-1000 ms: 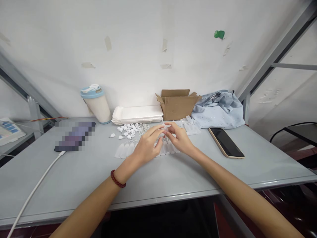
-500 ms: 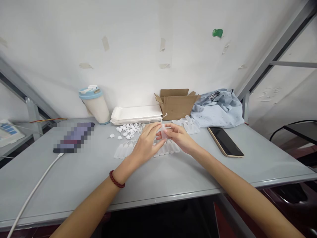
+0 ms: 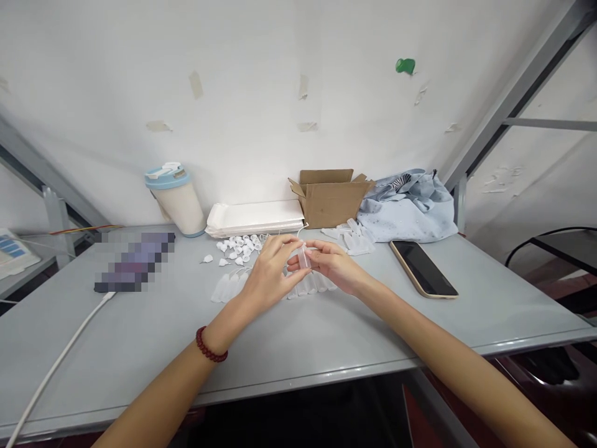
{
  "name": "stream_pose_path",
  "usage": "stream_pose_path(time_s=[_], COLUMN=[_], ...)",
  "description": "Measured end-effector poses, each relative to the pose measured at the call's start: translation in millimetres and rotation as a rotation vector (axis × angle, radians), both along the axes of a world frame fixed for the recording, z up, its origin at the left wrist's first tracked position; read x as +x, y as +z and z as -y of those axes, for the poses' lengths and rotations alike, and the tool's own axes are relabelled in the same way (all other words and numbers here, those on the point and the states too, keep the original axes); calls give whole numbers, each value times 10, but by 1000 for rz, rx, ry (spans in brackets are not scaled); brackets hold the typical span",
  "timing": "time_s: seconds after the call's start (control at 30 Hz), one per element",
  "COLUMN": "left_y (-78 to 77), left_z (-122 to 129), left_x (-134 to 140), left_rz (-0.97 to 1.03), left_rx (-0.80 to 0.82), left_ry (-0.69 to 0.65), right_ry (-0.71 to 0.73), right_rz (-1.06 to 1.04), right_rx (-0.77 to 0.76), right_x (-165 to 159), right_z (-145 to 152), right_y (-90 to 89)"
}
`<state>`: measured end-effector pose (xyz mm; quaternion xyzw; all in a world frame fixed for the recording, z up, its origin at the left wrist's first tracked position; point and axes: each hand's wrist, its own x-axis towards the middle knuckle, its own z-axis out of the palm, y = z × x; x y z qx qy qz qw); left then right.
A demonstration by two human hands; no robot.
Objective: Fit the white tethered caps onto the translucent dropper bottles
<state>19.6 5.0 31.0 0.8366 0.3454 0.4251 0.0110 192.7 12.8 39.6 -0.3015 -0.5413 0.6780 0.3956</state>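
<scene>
From my remote seat I saw the grey table [image 3: 326,348] spread beneath both hands. Beyond the right hand [image 3: 338,264], farther right, a pale blue cloth [image 3: 405,214] lay bunched against a cardboard box [image 3: 332,205] with raised flaps. A white stack [image 3: 256,214] sat behind the left hand [image 3: 270,270], and a lidded cup [image 3: 176,202] stood farther left. A dark phone [image 3: 423,269] lay to the right hand's right.

The left hand was partly closed, fingers near the top of a small translucent bottle [image 3: 304,256] and thumb near its base; the right hand curled around it from the other side, thumb in front. So the bottle was held up between the two, with a thin white strand [image 3: 305,225] rising from its top.

I judged the work part-way along. Just below and behind the hands, a row of similar bottles [image 3: 228,287] lay side by side, strands showing at the left end; the middle was hidden from me. More bottles [image 3: 357,239] lay in a loose heap beyond the right hand, outside that row. Smallest of all, white caps [image 3: 242,244] lay scattered behind the left hand, loose and unattached.
</scene>
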Motion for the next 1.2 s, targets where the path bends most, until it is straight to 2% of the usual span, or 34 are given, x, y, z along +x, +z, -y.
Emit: stream_pose_path(time_s=[0.17,0.27,0.33,0.4,0.5,0.63,0.77,1.03,1.2], left_y=[20,137,258,366,425,341,223,35,30], left_z=[-2,5,51,149,375,682,855,884,898], left_x=[-7,-97,-244,-455,-797,-1104,-1251,-1367,-1360], left_rz=[-11,-72,-141,-138,-193,-312,-392,-381,-384], left_rx=[-16,-78,-184,-333,-472,-539,-553,-617,-667], left_ry=[-25,-66,-74,7,74,81,99,80,31], right_ry=[30,50,52,43,21,0,-64,-216,-262], right_rz=[11,83,150,199,230,253,306,396,425], right_rx=[27,63,86,100,127,186,235,277,289], right_x=[21,35,36,28,6,-5,33,158,198], right_z=[-6,-11,-2,22,71,99,47,-139,-197], right_y=[-14,-24,-16,5,47,75,71,27,4])
